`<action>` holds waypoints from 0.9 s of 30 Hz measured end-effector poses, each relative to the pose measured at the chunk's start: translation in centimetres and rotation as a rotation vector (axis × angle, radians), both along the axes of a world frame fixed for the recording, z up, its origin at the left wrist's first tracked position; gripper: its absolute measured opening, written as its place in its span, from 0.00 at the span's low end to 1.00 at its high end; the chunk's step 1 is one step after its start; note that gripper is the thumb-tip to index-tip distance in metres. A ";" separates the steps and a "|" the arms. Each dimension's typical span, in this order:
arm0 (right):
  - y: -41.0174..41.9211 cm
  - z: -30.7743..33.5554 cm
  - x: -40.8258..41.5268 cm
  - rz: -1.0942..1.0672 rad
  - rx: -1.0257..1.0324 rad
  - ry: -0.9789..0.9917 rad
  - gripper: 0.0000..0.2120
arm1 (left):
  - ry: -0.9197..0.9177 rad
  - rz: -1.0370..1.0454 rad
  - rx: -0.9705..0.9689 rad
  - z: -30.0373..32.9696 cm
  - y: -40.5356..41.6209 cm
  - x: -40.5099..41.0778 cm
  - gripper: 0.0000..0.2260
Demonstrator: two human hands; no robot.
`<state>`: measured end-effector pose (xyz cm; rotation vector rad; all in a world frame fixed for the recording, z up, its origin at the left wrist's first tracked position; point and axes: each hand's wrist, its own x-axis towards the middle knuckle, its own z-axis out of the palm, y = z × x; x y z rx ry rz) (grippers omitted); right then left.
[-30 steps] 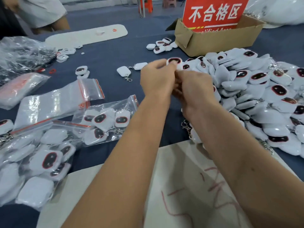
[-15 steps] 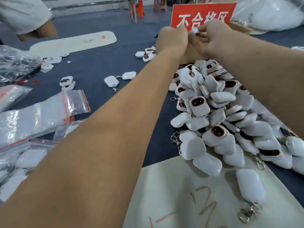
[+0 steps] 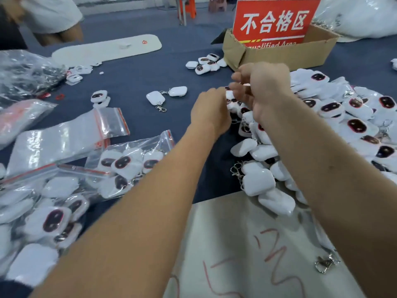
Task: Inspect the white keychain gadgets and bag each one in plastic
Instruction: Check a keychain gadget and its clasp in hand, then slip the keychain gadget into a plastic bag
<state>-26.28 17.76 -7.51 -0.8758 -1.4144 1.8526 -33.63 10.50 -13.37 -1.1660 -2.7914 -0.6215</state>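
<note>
Both hands are up over the near edge of the big pile, close together. The left hand (image 3: pixel 211 111) has its fingers curled in, and a bit of a white gadget (image 3: pixel 229 96) peeks out past its fingertips, so it looks like it's gripping that one, though most of it is hidden. The right hand (image 3: pixel 261 89) sits just beside it and a little higher, fingers bent with the tips pinched toward the same spot; honestly can't tell what, if anything, it's got hold of. Right under and to the right of them is the heap of loose white keychain gadgets (image 3: pixel 335 117), lots showing dark oval faces, some with metal clips sticking out. The near end of the heap spills onto a pale sheet (image 3: pixel 236 244) with red scribbles on it. Over on the left of the blue desk (image 3: pixel 137 82) there's a stack of clear zip bags (image 3: pixel 64 138) with red seals, and in front of those, bagged gadgets (image 3: pixel 126 166) piled up. Two loose gadgets (image 3: pixel 166 94) clipped together lie in the middle. Farther back is a cardboard box (image 3: pixel 285 50) with a red sign (image 3: pixel 275 22) standing in it, and a few more gadgets just left of the box.
</note>
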 end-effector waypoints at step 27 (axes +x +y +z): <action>-10.6 -8.6 6.6 0.493 0.400 -0.018 0.12 | -0.616 0.200 0.832 -1.8 -16.3 7.1 0.05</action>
